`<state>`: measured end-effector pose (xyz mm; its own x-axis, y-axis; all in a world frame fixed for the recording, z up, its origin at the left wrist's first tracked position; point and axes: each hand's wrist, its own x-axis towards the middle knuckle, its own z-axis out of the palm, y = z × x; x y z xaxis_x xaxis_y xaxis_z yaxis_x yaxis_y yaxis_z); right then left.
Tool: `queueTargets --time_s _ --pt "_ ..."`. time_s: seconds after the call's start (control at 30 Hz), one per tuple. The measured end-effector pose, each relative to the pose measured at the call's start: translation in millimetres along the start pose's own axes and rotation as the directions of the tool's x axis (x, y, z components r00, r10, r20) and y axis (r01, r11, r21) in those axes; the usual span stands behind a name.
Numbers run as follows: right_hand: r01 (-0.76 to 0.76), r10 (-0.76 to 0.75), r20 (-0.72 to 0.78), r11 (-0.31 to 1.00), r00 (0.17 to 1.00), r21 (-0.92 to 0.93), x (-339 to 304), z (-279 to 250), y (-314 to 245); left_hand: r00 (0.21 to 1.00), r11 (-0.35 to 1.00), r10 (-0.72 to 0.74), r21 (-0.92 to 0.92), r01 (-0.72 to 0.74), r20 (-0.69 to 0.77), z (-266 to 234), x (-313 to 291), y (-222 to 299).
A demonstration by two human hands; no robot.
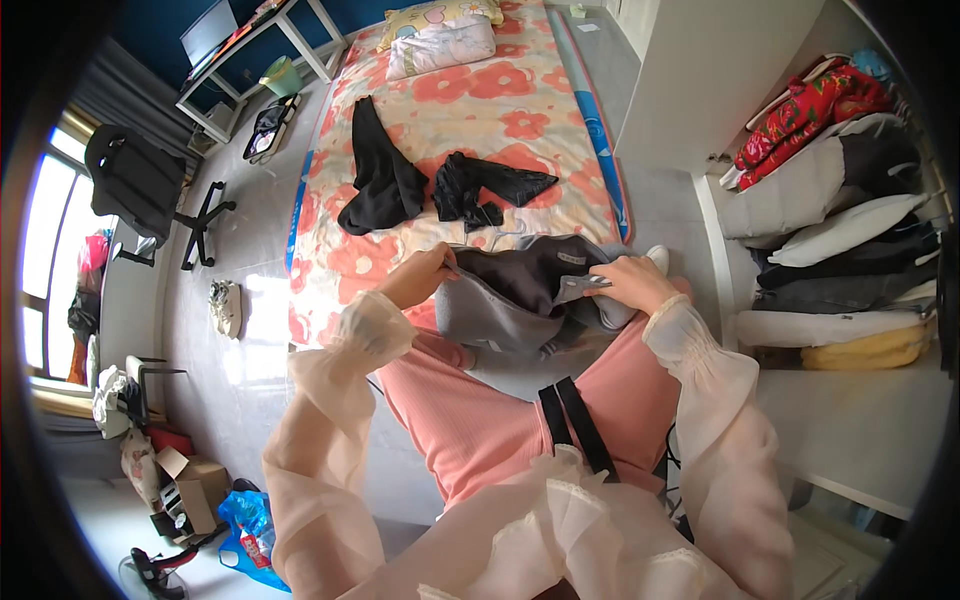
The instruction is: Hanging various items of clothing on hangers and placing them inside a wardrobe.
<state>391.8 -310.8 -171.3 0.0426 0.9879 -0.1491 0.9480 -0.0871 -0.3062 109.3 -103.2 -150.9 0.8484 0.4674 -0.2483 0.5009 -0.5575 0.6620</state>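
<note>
A grey garment with a dark lining (505,318) hangs between my hands at the near edge of the bed, its opening spread toward me; its exact kind is hard to tell. My left hand (425,275) is closed on the left side of its edge. On the right, my right hand (632,283) pinches the other side, near a pale label inside. Farther up the floral bedspread (450,125) lie black trousers (383,180), folded lengthwise, and a crumpled black piece of clothing (490,187).
At the right, an open wardrobe shelf holds stacked clothes (840,190). A pillow (440,45) lies at the bed's far end. To the left stand a black office chair (135,180), white shoes (226,308) and a cardboard box (195,485) on the floor.
</note>
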Motion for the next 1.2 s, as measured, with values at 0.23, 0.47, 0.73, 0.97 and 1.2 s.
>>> queueTargets --time_s 0.23,0.47,0.73,0.97,1.2 --pt "0.150 -0.119 -0.201 0.978 0.972 0.145 -2 15 14 0.989 0.931 0.067 0.365 -0.013 -0.134 19 9 -22" --pt "0.126 -0.113 -0.059 0.929 0.992 0.348 7 38 8 0.859 0.836 0.474 0.205 -0.508 0.194 49 16 -2" --pt "0.141 -0.190 0.077 0.898 0.979 0.417 17 62 15 0.825 0.861 0.481 0.016 -0.508 0.297 77 16 30" --pt "0.113 -0.007 -0.214 0.865 0.977 0.489 31 20 73 0.956 0.785 0.292 0.564 -0.255 0.026 -44 8 -34" --pt "0.235 -0.201 -0.189 0.955 0.961 0.179 55 -96 34 0.951 0.195 0.286 0.965 -0.174 0.113 -148 11 33"
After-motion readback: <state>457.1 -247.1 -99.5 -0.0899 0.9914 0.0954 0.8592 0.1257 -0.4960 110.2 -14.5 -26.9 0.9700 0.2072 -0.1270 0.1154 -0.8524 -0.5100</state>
